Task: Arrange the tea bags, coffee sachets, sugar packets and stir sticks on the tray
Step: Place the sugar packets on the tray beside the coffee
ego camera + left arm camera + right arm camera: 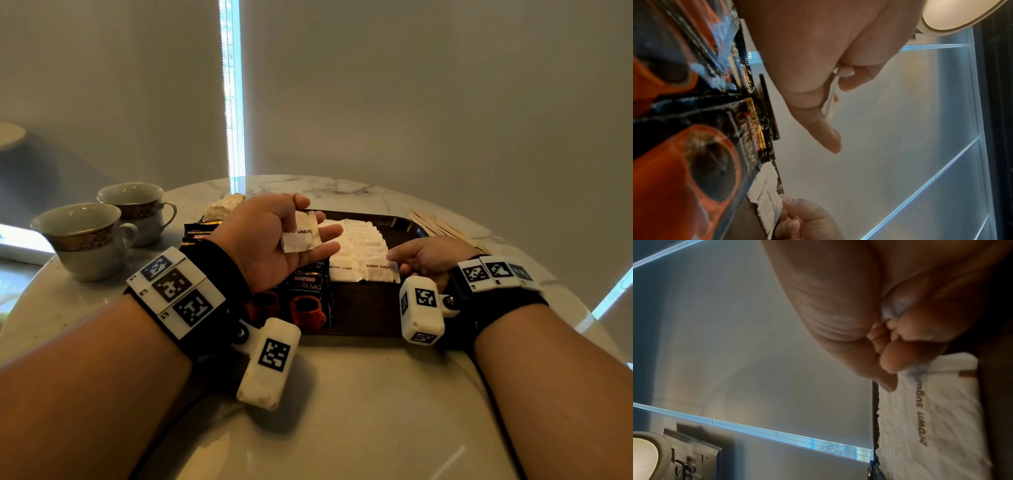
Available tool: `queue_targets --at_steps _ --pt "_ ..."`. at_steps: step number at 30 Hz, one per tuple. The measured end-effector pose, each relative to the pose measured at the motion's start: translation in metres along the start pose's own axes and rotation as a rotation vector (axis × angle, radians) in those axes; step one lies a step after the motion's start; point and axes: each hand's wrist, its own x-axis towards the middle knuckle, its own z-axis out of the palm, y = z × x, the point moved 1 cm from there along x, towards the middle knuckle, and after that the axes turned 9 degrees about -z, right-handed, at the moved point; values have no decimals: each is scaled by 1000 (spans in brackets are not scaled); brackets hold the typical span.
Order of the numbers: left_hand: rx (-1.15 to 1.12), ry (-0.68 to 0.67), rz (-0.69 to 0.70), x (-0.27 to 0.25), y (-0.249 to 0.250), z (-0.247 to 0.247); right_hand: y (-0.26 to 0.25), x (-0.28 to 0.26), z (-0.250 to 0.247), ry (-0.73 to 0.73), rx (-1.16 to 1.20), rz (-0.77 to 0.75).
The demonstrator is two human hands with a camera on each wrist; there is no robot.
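Above the dark tray [400,219] on the marble worktop [342,394], our left hand [274,240] is raised palm-up, thumb and fingers pinching one brown sugar packet [300,236]. Our right hand [428,255] lies low at the tray's right side, its fingers curled, the fingertips [888,384] touching the nearest packet of the white sugar packets [363,250] laid in rows on the tray. Black coffee sachets [308,294] sit on the tray's left part. Stir sticks [442,226] lie on the worktop beyond the tray's right edge, tea bags [224,205] behind its left corner, and two cups [102,229] stand farther left.
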Motion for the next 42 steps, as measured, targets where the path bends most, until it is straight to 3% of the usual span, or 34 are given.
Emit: queue_targets --at_steps 5,9,13,18,23,30,42 --pt "46 13 41 2 0 1 2 2 0 35 125 -31" --pt "153 2 125 -3 2 4 -7 1 0 146 333 -267" --pt "152 -5 159 -5 3 5 -30 -30 14 -37 476 -420" --pt "111 21 203 -3 3 4 -38 -59 42 -256 350 -534" --pt "188 18 216 -3 2 3 -37 -62 58 -295 295 -577" --pt "219 28 187 -3 0 3 -36 -61 61 -236 303 -603" --pt "210 31 90 -5 2 3 -40 -60 62 -131 491 -645"
